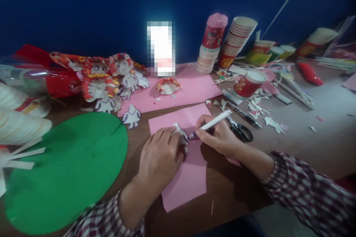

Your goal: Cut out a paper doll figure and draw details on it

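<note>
My right hand [219, 137] grips a white marker pen [215, 120], its tip touching the edge of a small white paper cutout [180, 130] with a dark outline. Under my left hand [161, 153], whose fingers curl over and hold it, the lower part of that cutout is hidden. Both hands rest over a sheet of pink paper [189, 177] on the brown table. A similar body-shaped cutout [131, 116] with a purple outline lies to the left, beyond my left hand. Black-handled scissors [241, 130] lie just right of my right hand.
A green oval sheet [72, 170] covers the left side. Behind stand finished paper dolls [122, 67], a lit phone [161, 48] and a ring-shaped paper piece [168, 86]. Stacked paper cups [236, 40], a red cup [249, 83], a pen [246, 115] and paper scraps [274, 124] occupy the right.
</note>
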A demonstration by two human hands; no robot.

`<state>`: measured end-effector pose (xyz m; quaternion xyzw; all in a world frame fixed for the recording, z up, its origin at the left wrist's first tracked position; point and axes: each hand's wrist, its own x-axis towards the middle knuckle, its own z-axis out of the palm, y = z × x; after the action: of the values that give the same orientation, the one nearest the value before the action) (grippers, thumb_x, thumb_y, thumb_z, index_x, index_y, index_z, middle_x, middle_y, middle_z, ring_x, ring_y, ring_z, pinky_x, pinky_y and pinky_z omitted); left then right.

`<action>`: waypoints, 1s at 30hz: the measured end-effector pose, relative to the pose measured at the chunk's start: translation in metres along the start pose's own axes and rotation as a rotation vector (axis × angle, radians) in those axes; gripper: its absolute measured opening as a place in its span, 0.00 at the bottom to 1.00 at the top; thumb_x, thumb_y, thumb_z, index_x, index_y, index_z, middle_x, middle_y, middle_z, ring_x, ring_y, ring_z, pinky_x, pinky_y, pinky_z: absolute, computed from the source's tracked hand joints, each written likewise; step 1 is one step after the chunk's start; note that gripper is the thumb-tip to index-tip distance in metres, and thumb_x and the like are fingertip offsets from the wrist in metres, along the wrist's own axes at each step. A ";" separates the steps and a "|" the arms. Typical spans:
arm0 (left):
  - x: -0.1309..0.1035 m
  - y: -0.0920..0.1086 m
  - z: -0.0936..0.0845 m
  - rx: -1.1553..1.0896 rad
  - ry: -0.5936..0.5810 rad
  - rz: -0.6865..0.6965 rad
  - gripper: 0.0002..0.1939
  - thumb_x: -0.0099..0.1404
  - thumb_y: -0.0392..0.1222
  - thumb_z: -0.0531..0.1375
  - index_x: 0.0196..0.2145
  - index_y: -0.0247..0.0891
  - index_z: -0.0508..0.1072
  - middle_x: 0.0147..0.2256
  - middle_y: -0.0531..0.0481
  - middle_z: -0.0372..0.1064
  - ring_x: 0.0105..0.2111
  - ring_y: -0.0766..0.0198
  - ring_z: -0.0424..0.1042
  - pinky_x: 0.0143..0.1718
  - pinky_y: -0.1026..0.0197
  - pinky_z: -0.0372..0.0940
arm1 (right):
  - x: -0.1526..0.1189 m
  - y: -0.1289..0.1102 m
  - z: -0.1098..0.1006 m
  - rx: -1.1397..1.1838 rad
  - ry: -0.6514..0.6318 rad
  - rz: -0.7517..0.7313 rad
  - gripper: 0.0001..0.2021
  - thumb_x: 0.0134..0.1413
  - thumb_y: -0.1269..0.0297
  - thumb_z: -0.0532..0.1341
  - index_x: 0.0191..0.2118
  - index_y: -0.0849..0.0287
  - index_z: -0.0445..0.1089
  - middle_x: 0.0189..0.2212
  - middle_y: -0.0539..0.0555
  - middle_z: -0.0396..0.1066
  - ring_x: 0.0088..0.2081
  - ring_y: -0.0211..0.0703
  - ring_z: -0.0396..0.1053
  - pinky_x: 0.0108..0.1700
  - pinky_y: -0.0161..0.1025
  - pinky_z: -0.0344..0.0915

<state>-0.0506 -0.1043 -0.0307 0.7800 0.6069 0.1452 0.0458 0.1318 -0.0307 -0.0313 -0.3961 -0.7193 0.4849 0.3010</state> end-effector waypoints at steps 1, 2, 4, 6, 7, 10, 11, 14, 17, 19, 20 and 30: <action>0.000 0.000 0.000 -0.003 0.001 0.003 0.15 0.58 0.35 0.59 0.44 0.39 0.69 0.48 0.45 0.69 0.49 0.51 0.66 0.46 0.47 0.66 | 0.000 0.000 0.000 0.006 0.015 -0.004 0.03 0.50 0.72 0.58 0.28 0.60 0.64 0.21 0.47 0.64 0.24 0.33 0.59 0.26 0.31 0.56; 0.000 0.000 0.000 -0.006 0.004 0.005 0.14 0.58 0.35 0.59 0.44 0.38 0.69 0.47 0.45 0.69 0.48 0.51 0.66 0.46 0.47 0.66 | 0.001 0.001 0.000 0.006 0.026 -0.008 0.03 0.50 0.72 0.58 0.28 0.60 0.64 0.21 0.47 0.63 0.24 0.33 0.59 0.26 0.31 0.56; 0.000 0.000 0.000 -0.008 0.011 0.008 0.14 0.59 0.35 0.58 0.44 0.38 0.69 0.47 0.45 0.69 0.48 0.51 0.66 0.45 0.47 0.66 | 0.001 0.001 0.000 -0.015 0.030 -0.016 0.03 0.50 0.72 0.58 0.28 0.60 0.64 0.22 0.47 0.64 0.24 0.34 0.59 0.27 0.32 0.56; 0.000 0.000 0.000 -0.008 0.015 0.009 0.14 0.59 0.35 0.58 0.44 0.38 0.69 0.48 0.44 0.69 0.48 0.51 0.66 0.45 0.47 0.66 | 0.001 0.001 0.001 -0.031 0.027 -0.025 0.02 0.51 0.72 0.58 0.29 0.60 0.65 0.23 0.48 0.65 0.26 0.34 0.60 0.28 0.32 0.57; 0.000 0.000 0.000 -0.010 0.016 0.010 0.14 0.59 0.35 0.58 0.44 0.38 0.69 0.48 0.44 0.69 0.48 0.51 0.66 0.45 0.47 0.66 | 0.001 0.001 0.002 -0.029 0.030 -0.028 0.02 0.51 0.72 0.58 0.30 0.60 0.65 0.24 0.48 0.65 0.26 0.35 0.61 0.28 0.32 0.57; 0.000 -0.001 0.001 -0.018 0.026 0.007 0.13 0.59 0.34 0.58 0.44 0.37 0.69 0.47 0.44 0.69 0.48 0.51 0.66 0.47 0.47 0.66 | 0.003 0.000 0.002 0.013 0.052 -0.021 0.02 0.53 0.70 0.58 0.30 0.60 0.65 0.23 0.48 0.64 0.26 0.34 0.60 0.28 0.32 0.57; 0.000 -0.001 0.001 -0.022 0.027 0.005 0.13 0.59 0.34 0.57 0.43 0.37 0.69 0.47 0.44 0.69 0.48 0.51 0.66 0.47 0.47 0.65 | 0.003 0.000 0.001 0.036 0.064 -0.011 0.02 0.54 0.70 0.58 0.30 0.60 0.65 0.23 0.47 0.63 0.25 0.34 0.59 0.27 0.32 0.56; 0.000 -0.001 0.001 -0.034 0.024 0.000 0.13 0.60 0.34 0.57 0.44 0.38 0.68 0.46 0.44 0.69 0.47 0.52 0.66 0.47 0.48 0.65 | 0.004 0.000 0.000 0.108 0.085 0.024 0.04 0.55 0.67 0.58 0.31 0.60 0.64 0.21 0.45 0.59 0.23 0.32 0.56 0.25 0.31 0.54; 0.001 -0.002 0.001 -0.035 0.037 -0.012 0.14 0.60 0.34 0.57 0.45 0.38 0.66 0.43 0.45 0.69 0.44 0.53 0.67 0.44 0.48 0.66 | 0.003 0.001 -0.001 0.154 0.091 0.043 0.04 0.55 0.66 0.59 0.31 0.61 0.64 0.21 0.45 0.59 0.22 0.32 0.55 0.24 0.31 0.52; 0.001 -0.002 0.002 -0.029 0.047 -0.019 0.15 0.60 0.34 0.57 0.46 0.38 0.65 0.42 0.46 0.69 0.43 0.53 0.67 0.43 0.49 0.66 | 0.003 0.002 -0.001 0.166 0.095 0.051 0.05 0.55 0.66 0.59 0.31 0.61 0.65 0.21 0.45 0.59 0.23 0.31 0.55 0.24 0.31 0.52; 0.001 -0.002 0.002 -0.026 0.052 -0.017 0.15 0.60 0.34 0.57 0.46 0.38 0.65 0.41 0.46 0.69 0.42 0.54 0.67 0.42 0.49 0.66 | 0.003 0.002 -0.001 0.172 0.098 0.053 0.05 0.55 0.66 0.59 0.31 0.61 0.65 0.21 0.45 0.59 0.23 0.31 0.55 0.24 0.31 0.52; -0.001 -0.004 0.001 -0.021 0.067 -0.010 0.16 0.61 0.35 0.56 0.47 0.39 0.64 0.42 0.46 0.70 0.43 0.54 0.68 0.42 0.51 0.66 | 0.005 -0.006 0.000 0.348 0.160 0.167 0.09 0.51 0.61 0.62 0.30 0.59 0.64 0.18 0.44 0.60 0.18 0.29 0.54 0.19 0.30 0.50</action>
<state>-0.0543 -0.1043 -0.0332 0.7711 0.6105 0.1774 0.0345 0.1274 -0.0274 -0.0253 -0.4338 -0.5632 0.5921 0.3796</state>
